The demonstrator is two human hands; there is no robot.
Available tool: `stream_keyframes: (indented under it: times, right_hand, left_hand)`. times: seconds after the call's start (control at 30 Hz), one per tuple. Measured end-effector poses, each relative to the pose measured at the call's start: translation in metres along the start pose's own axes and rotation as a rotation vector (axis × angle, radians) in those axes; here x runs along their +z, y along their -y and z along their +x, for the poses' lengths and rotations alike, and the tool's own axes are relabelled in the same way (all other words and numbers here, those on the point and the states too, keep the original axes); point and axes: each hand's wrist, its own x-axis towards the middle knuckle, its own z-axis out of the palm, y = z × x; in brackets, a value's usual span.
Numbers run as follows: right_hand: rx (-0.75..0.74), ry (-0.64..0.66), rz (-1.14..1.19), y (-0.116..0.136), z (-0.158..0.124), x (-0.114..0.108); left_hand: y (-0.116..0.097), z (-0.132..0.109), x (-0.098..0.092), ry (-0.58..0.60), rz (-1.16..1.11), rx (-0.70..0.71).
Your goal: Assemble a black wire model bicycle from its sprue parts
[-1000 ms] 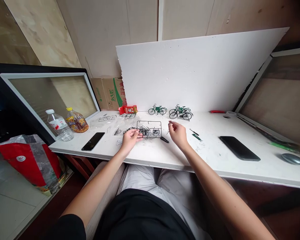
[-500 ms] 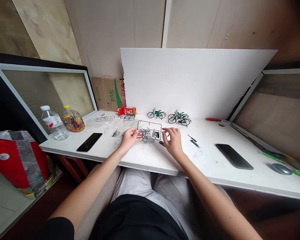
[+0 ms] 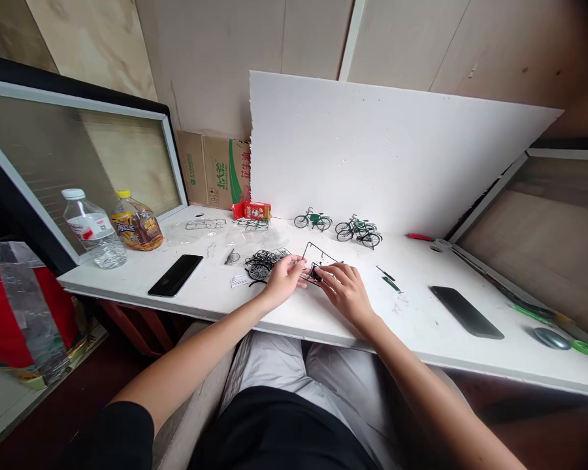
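Black frame (image 3: 315,271) pinched by left hand (image 3: 285,283) and right hand (image 3: 347,291), three bicycles (image 3: 314,219), two bottles (image 3: 138,227)

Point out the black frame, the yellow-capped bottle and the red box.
Black frame (image 3: 315,271), head view: its dark solid part.
Yellow-capped bottle (image 3: 136,227), head view: its label.
Red box (image 3: 257,210), head view: its printed side.

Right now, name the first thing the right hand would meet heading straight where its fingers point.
The black sprue frame, which the right hand seems to touch; then probably the left hand, though depth is unclear.
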Motion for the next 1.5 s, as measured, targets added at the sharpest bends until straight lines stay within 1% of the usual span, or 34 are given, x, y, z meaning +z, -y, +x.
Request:
stream_keyframes:
  times: [0.07, 0.13, 0.2, 0.33, 0.47, 0.53, 0.6, 0.77, 0.97, 1.13, 1.23, 1.33, 1.4, 1.5]
  right_hand:
    - [0.005, 0.01, -0.008, 0.003, -0.003, 0.0]
    - [0.012, 0.024, -0.011, 0.006, -0.007, 0.002]
    - [0.01, 0.012, -0.004, 0.01, -0.011, 0.004]
    - [0.014, -0.039, -0.032, 0.018, -0.016, 0.006]
    - [-0.003, -0.06, -0.064, 0.024, -0.018, 0.005]
    - [-0.018, -0.047, -0.07, 0.025, -0.019, 0.005]
    - [-0.03, -0.022, -0.07, 0.023, -0.02, 0.006]
    - [-0.044, 0.035, -0.111, 0.022, -0.024, 0.01]
    - [-0.044, 0.037, -0.118, 0.025, -0.025, 0.01]
    - [-0.021, 0.039, -0.081, 0.026, -0.023, 0.006]
    - [0.038, -0.011, -0.026, 0.025, -0.022, 0.005]
    - [0.124, -0.123, 0.036, 0.025, -0.023, 0.005]
    - [0.171, -0.2, 0.015, 0.025, -0.023, 0.006]
    - [0.223, -0.272, -0.06, 0.026, -0.023, 0.008]
  left_hand:
    - [0.008, -0.003, 0.001, 0.013, -0.014, -0.005]
    - [0.016, -0.008, 0.003, 0.064, 0.005, 0.012]
    - [0.024, -0.013, 0.003, 0.12, 0.03, 0.019]
    - [0.031, -0.017, -0.001, 0.176, 0.015, 0.052]
    - [0.037, -0.018, -0.001, 0.172, -0.016, 0.057]
    - [0.041, -0.019, 0.001, 0.162, -0.037, 0.06]
    - [0.044, -0.018, 0.002, 0.143, -0.057, 0.032]
    - [0.042, -0.015, 0.001, 0.123, -0.083, -0.109]
    - [0.034, -0.014, -0.001, 0.113, -0.124, -0.143]
    - [0.029, -0.016, -0.001, 0.138, -0.102, -0.172]
    - [0.027, -0.017, -0.001, 0.125, -0.131, -0.173]
    - [0.026, -0.018, 0.0, 0.088, -0.147, -0.157]
    - [0.026, -0.018, 0.0, 0.076, -0.152, -0.143]
    - [0.025, -0.018, 0.0, 0.106, -0.153, -0.127]
